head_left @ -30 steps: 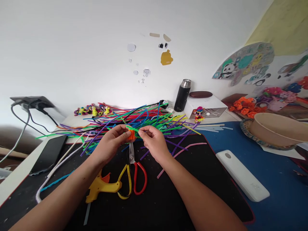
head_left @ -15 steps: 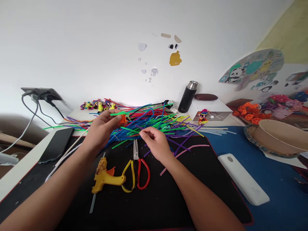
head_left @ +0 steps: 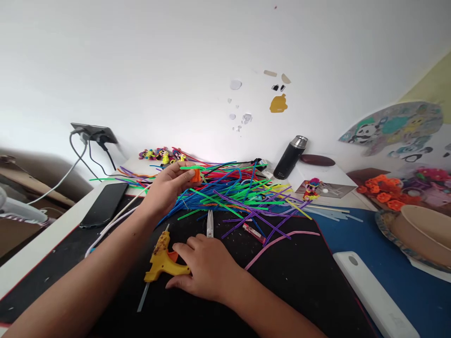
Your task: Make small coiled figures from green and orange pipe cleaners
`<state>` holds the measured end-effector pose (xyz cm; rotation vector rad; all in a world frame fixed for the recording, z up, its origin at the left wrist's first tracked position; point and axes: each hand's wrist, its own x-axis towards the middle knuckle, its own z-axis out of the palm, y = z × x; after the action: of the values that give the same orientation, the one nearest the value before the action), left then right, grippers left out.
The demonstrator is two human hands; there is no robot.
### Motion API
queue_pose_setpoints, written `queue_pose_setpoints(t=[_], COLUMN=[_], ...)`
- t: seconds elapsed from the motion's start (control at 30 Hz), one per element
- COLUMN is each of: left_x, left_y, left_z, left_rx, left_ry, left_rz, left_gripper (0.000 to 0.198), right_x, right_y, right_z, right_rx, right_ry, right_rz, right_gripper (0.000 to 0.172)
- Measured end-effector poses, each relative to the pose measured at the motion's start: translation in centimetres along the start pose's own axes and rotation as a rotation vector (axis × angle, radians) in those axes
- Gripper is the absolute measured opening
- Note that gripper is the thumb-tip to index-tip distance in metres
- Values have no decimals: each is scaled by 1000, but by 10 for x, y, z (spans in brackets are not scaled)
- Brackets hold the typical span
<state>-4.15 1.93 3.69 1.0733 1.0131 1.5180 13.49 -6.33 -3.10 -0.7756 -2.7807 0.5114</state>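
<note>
My left hand (head_left: 164, 190) is raised over the near edge of a pile of coloured pipe cleaners (head_left: 239, 188). It is closed on a small orange piece (head_left: 196, 175) with a green pipe cleaner running through it. My right hand (head_left: 206, 267) lies low on the black mat (head_left: 289, 286). Its fingers and thumb curl round the handle of a yellow glue gun (head_left: 162, 256). That hand also covers the handles of the scissors, and only their blades (head_left: 210, 223) show.
A black phone (head_left: 105, 204) and white cords lie to the left below a wall socket (head_left: 93, 132). A black flask (head_left: 291, 157) and small pipe-cleaner figures (head_left: 162, 154) stand at the back. A white flat device (head_left: 373, 291), a bowl (head_left: 419, 230) and orange flowers (head_left: 382, 188) are on the right.
My hands have parted. The left carried the orange piece up and to the left; the right dropped from the pile to the mat and onto the glue gun. The view swung left.
</note>
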Motion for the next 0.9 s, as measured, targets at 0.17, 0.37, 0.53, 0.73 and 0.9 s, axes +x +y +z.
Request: queue_pose_setpoints(t=[0.17,0.37,0.53,0.73,0.9], left_x=[-1,-3,-3,-3,-4], left_y=[4,11,13,16,20], left_z=[2,-1,-6,-4,-1], left_rx=[-31,-28,-18,-32,-31], left_ry=[-13,-23,-34,-29,-34], left_rz=[-6,-7,27,38,26], left_gripper=[40,37,32,32,38], right_x=[4,2,0,3,8], right_y=[-12,-13,-6,-21,-30], right_z=[-3,-1,-8,-3,11], right_rx=[-89,-51,-50,-42,-103], right_ry=[-75,-13,41,59,-23], right_rz=[15,44,121,26,81], right_gripper=[68,60,47,59,50])
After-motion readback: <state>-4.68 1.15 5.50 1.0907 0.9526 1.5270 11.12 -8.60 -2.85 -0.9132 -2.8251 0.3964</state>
